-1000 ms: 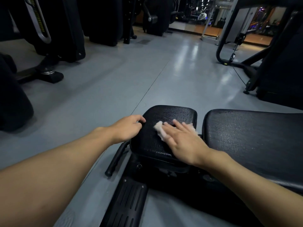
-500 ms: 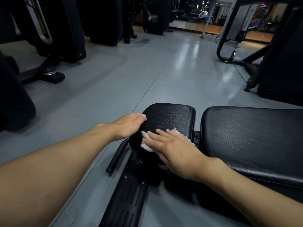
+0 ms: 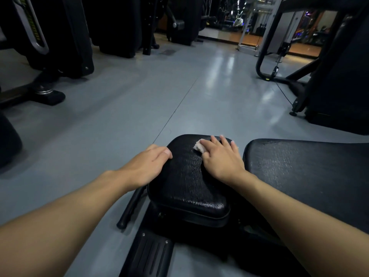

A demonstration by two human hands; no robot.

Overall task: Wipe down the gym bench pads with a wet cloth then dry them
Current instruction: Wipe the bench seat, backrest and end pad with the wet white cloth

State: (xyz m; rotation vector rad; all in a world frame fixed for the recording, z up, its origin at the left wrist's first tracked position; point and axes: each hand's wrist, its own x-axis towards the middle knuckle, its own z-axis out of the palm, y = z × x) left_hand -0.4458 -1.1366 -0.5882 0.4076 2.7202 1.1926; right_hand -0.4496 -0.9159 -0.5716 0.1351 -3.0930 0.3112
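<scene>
A small black seat pad [image 3: 185,182] of the gym bench lies in front of me, its textured surface shiny. My right hand [image 3: 220,159] lies flat with straight fingers on the far right part of this pad, pressing a small white cloth [image 3: 198,147] whose edge shows to the left of the fingers. My left hand [image 3: 148,163] rests on the pad's left edge, thumb on top and the other fingers hidden over the side. The long black back pad [image 3: 303,176] lies to the right, across a narrow gap.
The black bench frame and footplate [image 3: 149,254] run under the pads, with a short black handle [image 3: 130,208] sticking out at the left. Gym machines stand at the far left [image 3: 60,43] and right [image 3: 337,76] on the grey floor [image 3: 159,92].
My right hand has slid the cloth from the pad's near left part to its far right part. The left hand has stayed on the left edge.
</scene>
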